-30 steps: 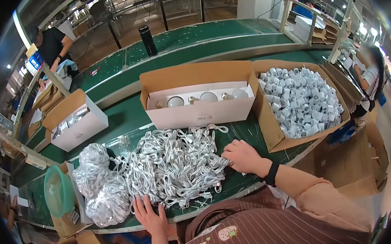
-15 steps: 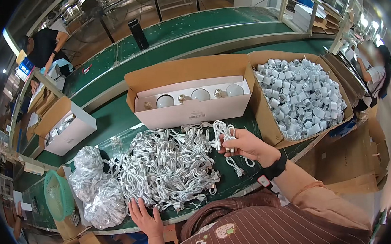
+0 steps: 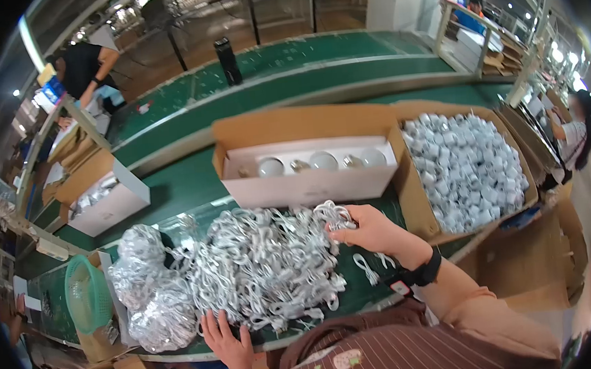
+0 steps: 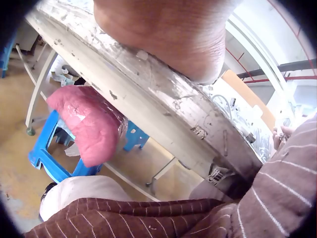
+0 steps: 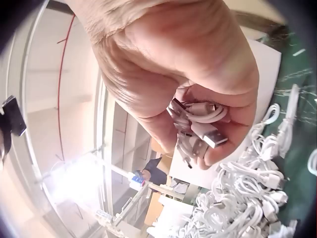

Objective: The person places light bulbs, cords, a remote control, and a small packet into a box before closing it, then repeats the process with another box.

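A large pile of white USB cables (image 3: 260, 270), coiled and tied in small bundles, lies on the green bench. My right hand (image 3: 379, 235) is above the pile's right edge, its fingers curled around a few cable bundles (image 3: 332, 213). Metal USB plugs (image 5: 214, 136) stick out of that grip in the right wrist view. At the pile's near edge my left hand (image 3: 229, 347) rests with its fingers spread, touching the front cables. Only the heel of the left hand (image 4: 168, 34) shows in the left wrist view. A separate cable bundle (image 3: 366, 269) lies right of the pile.
Behind the pile stands a long box (image 3: 303, 189) with light bulbs. An open carton (image 3: 418, 199) of white plastic sockets is at right. Clear plastic bags (image 3: 152, 289) and a green basket (image 3: 87, 294) lie left. A smaller white box (image 3: 120, 205) stands further back.
My right hand has picked up cable bundles from the pile's right side, then shifted slightly left with them over the pile. My left hand has stayed at the near edge.
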